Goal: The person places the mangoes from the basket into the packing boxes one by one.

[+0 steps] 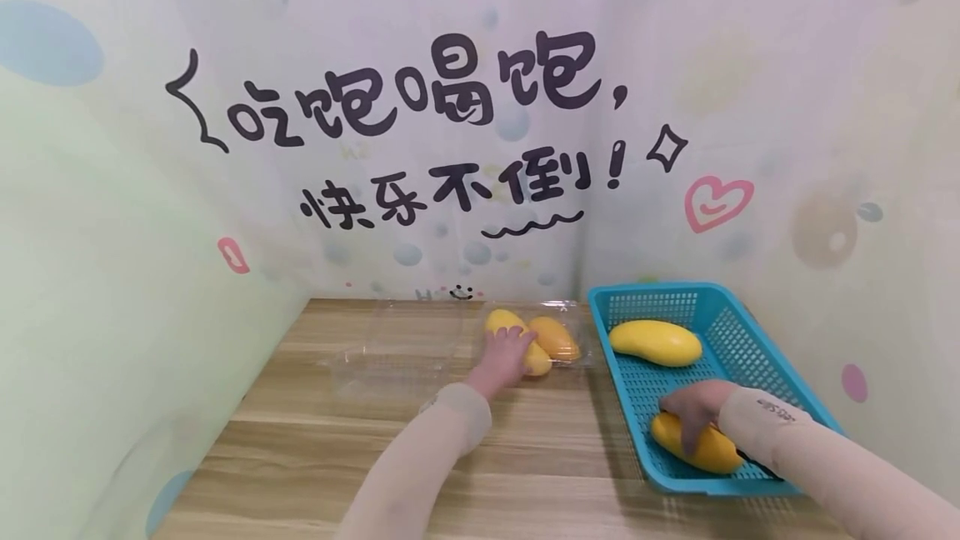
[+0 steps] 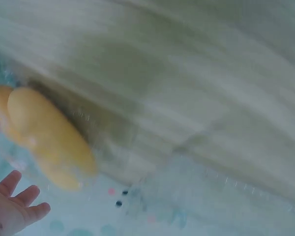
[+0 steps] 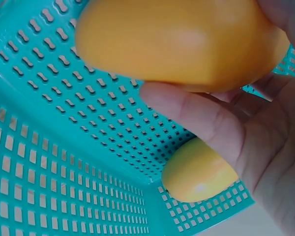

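My right hand [image 1: 699,407] reaches into the front of the blue basket [image 1: 637,432] and grips an orange-yellow mango [image 3: 177,42], thumb along one side. Another yellow mango [image 1: 657,343] lies at the basket's back; it also shows past the thumb in the right wrist view. My left hand [image 1: 502,361] is at a pale yellow mango [image 1: 537,359] in a clear plastic clamshell box [image 1: 583,350]. In the left wrist view its fingers [image 2: 37,210] are spread and straight, beside that mango. A more orange mango [image 1: 556,338] sits to its right in the box.
The box's clear lid [image 1: 405,348] is laid open to the left on the wood-grain table [image 1: 300,440]. A printed curtain [image 1: 450,7] with black lettering stands right behind the table. The basket occupies the table's right side.
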### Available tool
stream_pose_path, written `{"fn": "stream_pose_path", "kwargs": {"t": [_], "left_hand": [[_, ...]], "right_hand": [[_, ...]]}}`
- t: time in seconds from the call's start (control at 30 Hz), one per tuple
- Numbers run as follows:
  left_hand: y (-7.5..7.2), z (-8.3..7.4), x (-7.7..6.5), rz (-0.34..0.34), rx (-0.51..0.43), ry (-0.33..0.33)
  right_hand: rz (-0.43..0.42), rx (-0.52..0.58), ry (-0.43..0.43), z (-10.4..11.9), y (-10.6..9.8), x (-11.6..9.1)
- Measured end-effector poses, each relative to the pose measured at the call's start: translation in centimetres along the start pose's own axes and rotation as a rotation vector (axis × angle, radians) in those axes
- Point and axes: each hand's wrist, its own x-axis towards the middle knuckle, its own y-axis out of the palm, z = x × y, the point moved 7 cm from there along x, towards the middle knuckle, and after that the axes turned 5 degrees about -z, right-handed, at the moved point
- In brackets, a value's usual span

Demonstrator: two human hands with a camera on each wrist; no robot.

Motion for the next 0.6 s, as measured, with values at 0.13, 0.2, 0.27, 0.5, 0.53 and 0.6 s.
{"fn": "stream_pose_path", "kwargs": {"t": [0.13,0.2,0.27,0.5,0.53,0.6], "left_hand": [[-2.0,2.5,0.9,-0.018,-0.069,-0.033],[-3.1,4.8,1.1,-0.057,-0.102,-0.074],[-3.9,7.8,0.8,-0.077,-0.106,-0.145],[-5.3,18.1,-4.3,-0.039,0.01,-0.387],[-5.4,19.2,-5.2,-0.015,0.028,-0.418],[-5.2,21.0,-7.1,0.026,0.046,-0.47]], "right_hand": [[0.003,-0.006,-0.005,0.0,0.1,0.1],[0.005,-0.009,-0.009,0.0,0.1,0.1],[0.006,-0.018,-0.01,-0.1,0.1,0.2],[0.012,-0.026,-0.027,-0.2,0.1,0.5],[0.014,-0.025,-0.027,-0.2,0.1,0.4],[0.019,-0.018,-0.027,-0.2,0.0,0.4]]}}
